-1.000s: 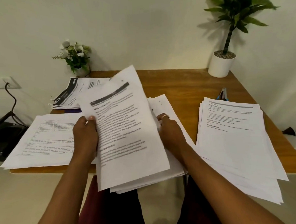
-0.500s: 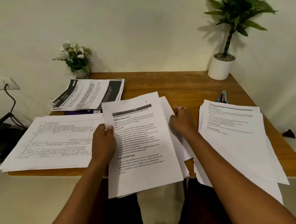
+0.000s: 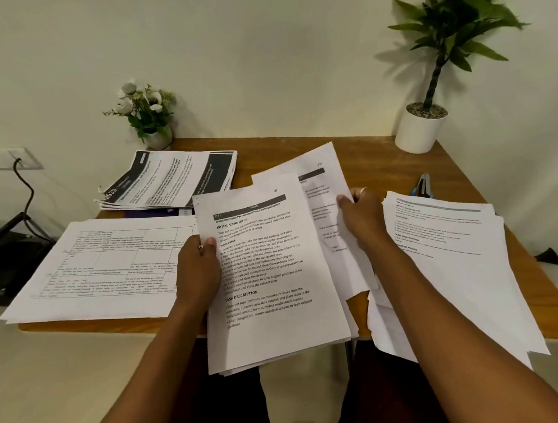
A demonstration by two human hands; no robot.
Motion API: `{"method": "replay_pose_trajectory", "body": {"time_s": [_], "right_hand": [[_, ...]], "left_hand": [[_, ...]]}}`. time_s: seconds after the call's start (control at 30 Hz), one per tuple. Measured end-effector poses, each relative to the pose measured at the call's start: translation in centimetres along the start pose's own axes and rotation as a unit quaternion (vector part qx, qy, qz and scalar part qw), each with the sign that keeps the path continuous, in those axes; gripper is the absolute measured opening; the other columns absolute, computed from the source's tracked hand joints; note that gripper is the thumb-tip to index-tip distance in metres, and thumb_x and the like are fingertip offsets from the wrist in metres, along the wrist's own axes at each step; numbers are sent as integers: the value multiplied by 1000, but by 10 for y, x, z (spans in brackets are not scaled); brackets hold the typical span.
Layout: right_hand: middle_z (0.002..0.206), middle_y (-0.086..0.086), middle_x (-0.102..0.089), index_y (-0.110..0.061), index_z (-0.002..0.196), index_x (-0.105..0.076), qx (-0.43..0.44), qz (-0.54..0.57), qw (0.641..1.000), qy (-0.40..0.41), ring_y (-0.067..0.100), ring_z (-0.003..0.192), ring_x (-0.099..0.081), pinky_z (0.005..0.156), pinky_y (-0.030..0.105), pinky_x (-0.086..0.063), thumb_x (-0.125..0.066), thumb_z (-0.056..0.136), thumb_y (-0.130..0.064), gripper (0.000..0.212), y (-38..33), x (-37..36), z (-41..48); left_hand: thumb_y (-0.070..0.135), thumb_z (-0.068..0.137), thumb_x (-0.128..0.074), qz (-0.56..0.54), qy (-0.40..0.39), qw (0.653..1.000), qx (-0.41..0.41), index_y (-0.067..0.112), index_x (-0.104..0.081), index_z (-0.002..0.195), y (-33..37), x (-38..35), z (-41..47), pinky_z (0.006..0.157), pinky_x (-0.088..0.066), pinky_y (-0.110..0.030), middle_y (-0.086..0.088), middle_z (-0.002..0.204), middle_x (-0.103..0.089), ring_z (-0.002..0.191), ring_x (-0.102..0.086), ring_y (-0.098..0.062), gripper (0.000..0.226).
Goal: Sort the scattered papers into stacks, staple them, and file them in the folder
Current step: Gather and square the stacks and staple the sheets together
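The left hand (image 3: 198, 270) grips a white stack (image 3: 268, 276) with black words. The right hand (image 3: 362, 213) pinches one loose sheet (image 3: 318, 177) just behind it.

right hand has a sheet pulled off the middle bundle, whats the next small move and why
Probably carry that lifted sheet in the right hand over to the stack on the right and lay it on top. Its grey header bar looks like that stack's, though its text is mostly hidden. The left hand holds the rest of the bundle steady.
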State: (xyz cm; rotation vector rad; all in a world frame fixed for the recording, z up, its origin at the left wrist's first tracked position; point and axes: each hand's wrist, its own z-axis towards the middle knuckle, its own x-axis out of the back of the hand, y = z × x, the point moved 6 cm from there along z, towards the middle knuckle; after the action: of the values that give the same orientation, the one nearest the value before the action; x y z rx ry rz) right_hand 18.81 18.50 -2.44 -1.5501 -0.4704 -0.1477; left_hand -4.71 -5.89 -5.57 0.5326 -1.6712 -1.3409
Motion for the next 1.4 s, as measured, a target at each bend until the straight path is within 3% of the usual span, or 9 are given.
{"method": "replay_pose_trajectory", "body": {"time_s": [0.23, 0.37, 0.57, 0.77, 0.87, 0.97, 1.2, 1.27, 1.4], "right_hand": [[116, 2, -70, -9, 127, -61, 95, 75, 981, 150, 13, 100, -68, 73, 16, -56, -55, 103, -32, 34, -36, 52, -1], [108, -4, -66, -11, 117, -61, 173, 180, 927, 281, 7, 99, -65, 74, 8, -51, -55, 104, -24, 19, -72, 92, -21], [97, -12, -60, -14, 108, -55, 184, 256, 896, 314, -18, 83, -61, 70, 6, -48, -54, 104, -14, 4, -93, 110, -30], [105, -1, -70, -12, 115, -62, 132, 163, 964, 165, -1, 82, -67, 67, 15, -55, -57, 103, -26, 20, -67, 53, -26], [103, -3, -73, -18, 115, -63, 100, 105, 986, 80, 11, 87, -73, 69, 32, -63, -55, 102, -33, 21, -42, 19, -35], [109, -4, -72, -22, 124, -59, 59, 52, 997, -16, 10, 85, -73, 62, 27, -62, -56, 102, -31, 24, -23, -7, -51], [138, -3, -62, -22, 139, -52, 66, -195, 970, -128, 20, 107, -68, 69, 23, -52, -67, 94, -39, 51, 3, -41, -82], [135, -1, -64, -19, 137, -54, 81, -274, 949, -135, 22, 105, -68, 72, 25, -51, -66, 92, -43, 53, 9, -46, -87], [108, 1, -72, -17, 110, -64, 119, -324, 933, -105, 15, 78, -64, 60, 21, -42, -60, 96, -40, 27, 2, -47, -98]], "left_hand": [[38, 108, -42, -42, -6, 999, 33, 17, -62, 118, 2, 0, -4, 94, -56, -50, 0, 114, -70, 103, -67, -22, 30], [37, 107, -42, -88, 0, 995, 47, 19, -63, 118, 6, 4, -6, 94, -55, -48, 2, 112, -70, 104, -66, -21, 30], [30, 109, -42, -127, 9, 991, 48, 14, -63, 112, 10, 7, -9, 76, -51, -32, 3, 103, -70, 98, -66, -16, 26], [34, 108, -45, -158, 13, 985, 68, 16, -64, 116, 5, 10, -7, 91, -56, -46, -3, 109, -72, 104, -68, -24, 28], [35, 107, -47, -167, 28, 983, 76, 15, -65, 118, 4, 16, -5, 92, -56, -45, -3, 109, -73, 105, -68, -24, 29], [29, 109, -44, -171, 51, 981, 81, 10, -63, 120, 5, 27, -4, 81, -51, -31, -1, 108, -69, 96, -64, -17, 30], [41, 89, -54, -230, 57, 963, 132, 6, -60, 88, -11, 48, 6, 79, -37, -40, -11, 78, -55, 73, -50, -22, 35], [52, 75, -54, -249, 45, 958, 137, 0, -55, 90, -32, 48, 22, 77, -31, -45, -23, 76, -48, 62, -43, -19, 54], [47, 76, -54, -242, 44, 957, 151, 24, -61, 72, -41, 48, 22, 76, -38, -44, -1, 77, -55, 71, -47, -20, 25]]}}
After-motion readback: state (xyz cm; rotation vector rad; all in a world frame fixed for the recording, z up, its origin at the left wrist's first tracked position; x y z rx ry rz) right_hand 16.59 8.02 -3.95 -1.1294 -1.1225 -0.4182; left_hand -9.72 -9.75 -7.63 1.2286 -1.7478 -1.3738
